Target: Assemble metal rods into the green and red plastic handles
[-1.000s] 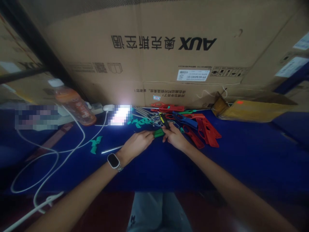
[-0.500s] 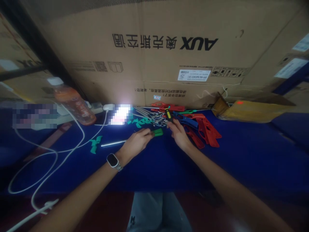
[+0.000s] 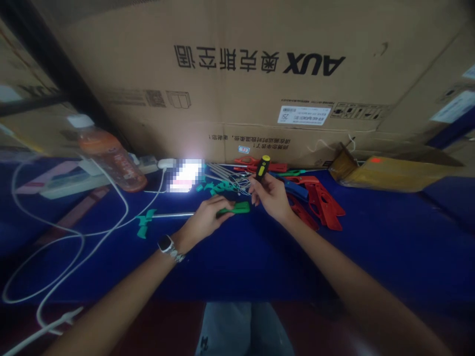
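Note:
My left hand (image 3: 208, 215) is closed around a green plastic handle piece (image 3: 242, 207), whose end sticks out to the right. A thin metal rod (image 3: 172, 215) runs leftward from under this hand, its far end at a teal claw-like piece (image 3: 146, 222); whether they are joined I cannot tell. My right hand (image 3: 272, 198) grips a black and yellow screwdriver (image 3: 263, 168), handle pointing up; its tip is hidden. Behind the hands lie several teal pieces (image 3: 218, 187), metal rods (image 3: 220, 170) and a tangle of small metal parts (image 3: 239, 182).
Red handle pieces (image 3: 326, 205) and a blue one (image 3: 297, 190) lie right of my right hand. A drink bottle (image 3: 113, 160), a white cable (image 3: 120, 195) and a bright blurred device (image 3: 185, 175) are at left. A large cardboard box (image 3: 237, 99) stands behind; a yellow package (image 3: 389, 173) is at right.
The screwdriver has been raised and its handle turned upward in my right hand. My left hand has shifted slightly left, and the rod's end now reaches the teal claw-like piece.

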`<state>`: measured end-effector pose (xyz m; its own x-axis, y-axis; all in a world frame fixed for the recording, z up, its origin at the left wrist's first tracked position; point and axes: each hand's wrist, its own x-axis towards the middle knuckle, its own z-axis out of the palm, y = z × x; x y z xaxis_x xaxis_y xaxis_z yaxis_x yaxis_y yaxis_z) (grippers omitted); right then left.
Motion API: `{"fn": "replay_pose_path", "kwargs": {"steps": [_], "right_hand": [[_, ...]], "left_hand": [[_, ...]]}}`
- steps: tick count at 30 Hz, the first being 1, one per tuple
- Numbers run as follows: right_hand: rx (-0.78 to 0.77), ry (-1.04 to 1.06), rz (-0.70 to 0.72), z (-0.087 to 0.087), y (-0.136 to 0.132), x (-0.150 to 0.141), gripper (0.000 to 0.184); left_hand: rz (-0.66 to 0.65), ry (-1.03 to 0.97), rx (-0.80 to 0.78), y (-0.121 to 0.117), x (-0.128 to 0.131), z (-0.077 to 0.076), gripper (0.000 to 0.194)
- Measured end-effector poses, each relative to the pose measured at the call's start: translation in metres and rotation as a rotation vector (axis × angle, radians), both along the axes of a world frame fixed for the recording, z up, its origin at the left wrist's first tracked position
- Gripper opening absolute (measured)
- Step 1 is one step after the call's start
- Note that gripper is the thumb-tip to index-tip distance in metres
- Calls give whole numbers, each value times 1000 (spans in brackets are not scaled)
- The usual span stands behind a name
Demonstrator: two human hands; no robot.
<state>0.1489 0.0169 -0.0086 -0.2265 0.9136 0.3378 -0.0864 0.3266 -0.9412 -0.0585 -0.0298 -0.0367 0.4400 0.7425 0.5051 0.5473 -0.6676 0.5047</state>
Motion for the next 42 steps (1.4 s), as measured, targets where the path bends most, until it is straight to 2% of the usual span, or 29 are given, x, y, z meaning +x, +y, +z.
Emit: {"fn": "replay_pose_path", "kwargs": {"steps": [5, 11, 26, 30, 34, 37, 40, 42], "right_hand": [[37, -19, -2, -3, -1, 1, 39], [39, -47, -2, -4, -2, -1, 44], [17, -112, 29, 3, -5, -5, 43], [-39, -159, 175, 14, 2, 3, 39], [-85, -229, 344, 21, 11, 15, 23], [-99, -245, 316, 12, 14, 20, 15], [-124, -231, 266, -5, 10, 16, 15], [-74, -275, 182, -17, 2, 8, 12]], "left_hand": [[10, 0, -21, 2, -3, -1, 9], [5, 18, -3, 1, -3, -1, 7], [-6, 22, -8, 3, -4, -2, 5], [-5, 19, -2, 3, -4, -2, 4], [-9, 19, -5, 4, -4, -3, 7], [-9, 15, -4, 4, -5, -4, 8], [-12, 16, 2, 3, -3, -3, 7], [-10, 18, 6, 2, -2, -2, 8]]}}
